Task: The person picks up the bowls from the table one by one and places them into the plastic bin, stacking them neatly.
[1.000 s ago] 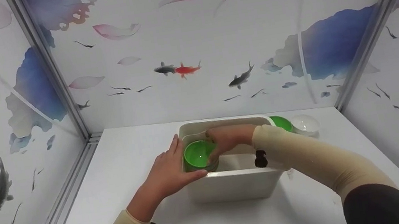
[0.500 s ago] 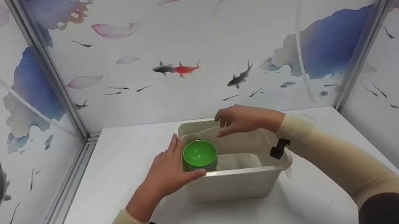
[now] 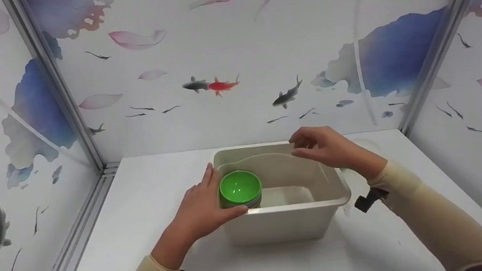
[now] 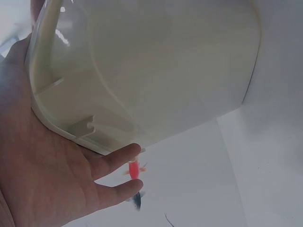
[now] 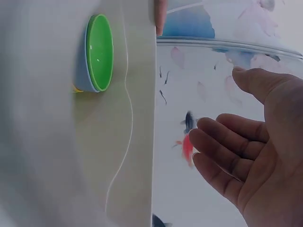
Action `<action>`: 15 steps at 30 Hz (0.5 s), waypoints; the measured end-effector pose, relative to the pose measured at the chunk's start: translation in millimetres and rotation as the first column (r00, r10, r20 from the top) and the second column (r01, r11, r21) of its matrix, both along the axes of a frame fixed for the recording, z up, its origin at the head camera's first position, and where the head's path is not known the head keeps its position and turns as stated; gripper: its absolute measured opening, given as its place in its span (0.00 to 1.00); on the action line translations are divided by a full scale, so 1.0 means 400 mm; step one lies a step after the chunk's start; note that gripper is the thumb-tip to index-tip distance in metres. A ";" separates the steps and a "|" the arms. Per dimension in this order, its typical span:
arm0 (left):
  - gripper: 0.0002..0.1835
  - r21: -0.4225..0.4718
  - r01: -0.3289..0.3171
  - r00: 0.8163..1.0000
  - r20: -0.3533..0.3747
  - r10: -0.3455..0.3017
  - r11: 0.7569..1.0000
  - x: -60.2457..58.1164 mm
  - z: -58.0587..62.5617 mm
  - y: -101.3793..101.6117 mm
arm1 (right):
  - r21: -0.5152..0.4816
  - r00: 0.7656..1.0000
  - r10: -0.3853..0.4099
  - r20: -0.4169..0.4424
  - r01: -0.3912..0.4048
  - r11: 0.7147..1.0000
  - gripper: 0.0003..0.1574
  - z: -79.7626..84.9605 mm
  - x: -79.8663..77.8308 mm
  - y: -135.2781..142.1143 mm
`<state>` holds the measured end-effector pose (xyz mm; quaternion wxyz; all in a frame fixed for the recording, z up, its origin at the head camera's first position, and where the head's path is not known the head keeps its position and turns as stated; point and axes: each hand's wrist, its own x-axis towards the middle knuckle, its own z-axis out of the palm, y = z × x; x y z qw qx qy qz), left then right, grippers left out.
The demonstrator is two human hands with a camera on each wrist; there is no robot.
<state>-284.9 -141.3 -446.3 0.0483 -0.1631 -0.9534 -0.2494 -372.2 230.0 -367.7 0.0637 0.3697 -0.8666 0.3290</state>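
A stack of bowls, its top one green [image 3: 240, 187], stands in the left end of a white plastic bin [image 3: 278, 225]. In the right wrist view a blue layer and a bit of yellow show beneath the green bowl [image 5: 100, 54]. My left hand [image 3: 197, 209] rests against the bin's left end, fingers extended along the outside and thumb along the front rim. From the left wrist, the left hand [image 4: 52, 175] touches the bin's outer wall [image 4: 175, 71]. Over the bin's back right rim hovers my right hand [image 3: 326, 146], fingers loosely bent and holding nothing.
Behind the right wrist, a clear bowl [image 3: 369, 147] is partly visible on the white table [image 3: 152, 182]. Patterned panels [image 3: 219, 119] enclose the table at the back and both sides, with metal posts [image 3: 57, 91] at the corners.
My right hand has let go of the green bowl, lifted out of the bin and moved right. The bowl stays on the stack, and my left hand keeps its place.
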 end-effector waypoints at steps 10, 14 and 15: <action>0.76 0.001 0.001 1.000 -0.006 -0.001 1.000 0.001 -0.002 0.002 | -0.230 0.980 -0.197 -0.025 0.186 0.955 0.09 -0.086 0.072 0.156; 0.76 0.003 0.003 1.000 -0.009 -0.003 1.000 0.000 0.000 0.001 | -0.273 0.971 -0.240 -0.011 0.228 0.935 0.09 -0.115 0.096 0.206; 0.76 0.003 0.003 1.000 -0.008 -0.003 1.000 0.000 0.000 0.001 | -0.281 0.969 -0.249 -0.001 0.239 0.930 0.09 -0.123 0.102 0.216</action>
